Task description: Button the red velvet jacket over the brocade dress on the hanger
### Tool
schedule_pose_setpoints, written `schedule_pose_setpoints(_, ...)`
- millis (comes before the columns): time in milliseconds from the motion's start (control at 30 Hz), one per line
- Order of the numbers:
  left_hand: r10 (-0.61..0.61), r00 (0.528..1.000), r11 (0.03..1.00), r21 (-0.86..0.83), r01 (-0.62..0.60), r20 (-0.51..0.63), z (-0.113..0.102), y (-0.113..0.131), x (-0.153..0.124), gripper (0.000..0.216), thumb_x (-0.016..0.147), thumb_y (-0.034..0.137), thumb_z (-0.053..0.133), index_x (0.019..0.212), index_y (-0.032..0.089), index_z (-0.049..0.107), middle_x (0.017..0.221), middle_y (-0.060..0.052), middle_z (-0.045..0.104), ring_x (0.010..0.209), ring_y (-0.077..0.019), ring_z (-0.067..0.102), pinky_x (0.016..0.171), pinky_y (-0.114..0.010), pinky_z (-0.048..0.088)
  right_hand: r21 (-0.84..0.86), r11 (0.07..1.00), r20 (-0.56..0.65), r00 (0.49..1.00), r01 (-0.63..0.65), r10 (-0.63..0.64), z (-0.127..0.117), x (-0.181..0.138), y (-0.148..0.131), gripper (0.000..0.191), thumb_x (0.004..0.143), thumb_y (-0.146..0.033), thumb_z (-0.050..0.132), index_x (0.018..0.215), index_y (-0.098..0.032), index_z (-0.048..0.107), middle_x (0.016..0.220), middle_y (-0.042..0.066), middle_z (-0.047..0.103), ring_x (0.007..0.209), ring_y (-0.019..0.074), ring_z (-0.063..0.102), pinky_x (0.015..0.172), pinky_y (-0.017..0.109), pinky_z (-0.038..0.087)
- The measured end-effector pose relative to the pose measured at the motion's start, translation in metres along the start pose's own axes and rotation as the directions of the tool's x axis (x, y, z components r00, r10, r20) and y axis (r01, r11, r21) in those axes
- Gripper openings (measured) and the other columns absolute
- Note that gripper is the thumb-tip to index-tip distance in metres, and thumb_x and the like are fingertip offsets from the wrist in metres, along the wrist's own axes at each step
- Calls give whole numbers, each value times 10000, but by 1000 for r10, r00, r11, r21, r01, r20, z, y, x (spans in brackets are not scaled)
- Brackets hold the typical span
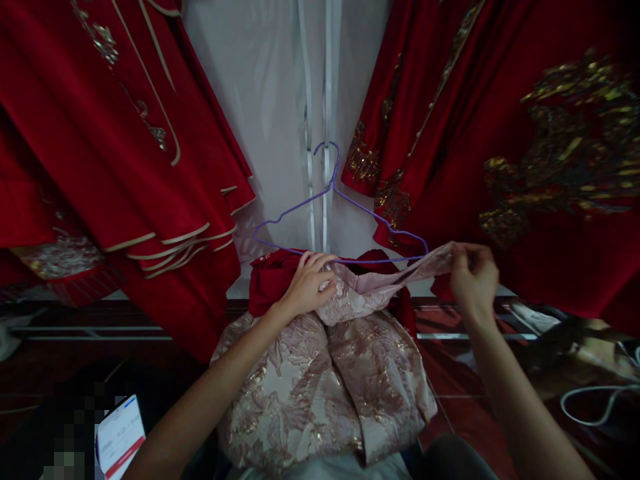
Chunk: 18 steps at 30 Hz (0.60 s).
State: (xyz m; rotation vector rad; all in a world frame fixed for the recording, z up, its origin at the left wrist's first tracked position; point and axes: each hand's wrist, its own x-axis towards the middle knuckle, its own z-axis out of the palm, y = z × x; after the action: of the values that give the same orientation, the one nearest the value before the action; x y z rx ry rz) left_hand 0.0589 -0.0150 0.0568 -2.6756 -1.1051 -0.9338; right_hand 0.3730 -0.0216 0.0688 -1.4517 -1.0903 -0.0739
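Observation:
A pale pink brocade garment with gold threads lies spread over my lap. Its folded upper band runs up to the right, showing a smooth pink inner side. My left hand is closed on the garment near the middle, fingers over the band by the hanger's lower bar. At the band's right end, my right hand pinches the fabric and pulls it out sideways. A purple wire hanger stands just behind, its hook up by a white upright. Dark red cloth lies behind the brocade, under the hanger.
Red garments with beige piping hang at left; red garments with gold embroidery hang at right. A phone with a lit screen is at lower left. A white cable and bags lie on the right over a red tiled floor.

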Motion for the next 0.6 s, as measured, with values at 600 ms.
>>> schedule_pose_setpoints(600,24,999,1000,-17,-23,36,-3,3,2,142,801,257,524,745,224,651,1322,-23,504,1207,-234,421,1062,-483,212,11,998,-15,998,66,-66,1,-5,-15,294,866,-415,430,954,-173,572,823,69,613,732,201,567,692,322,438)
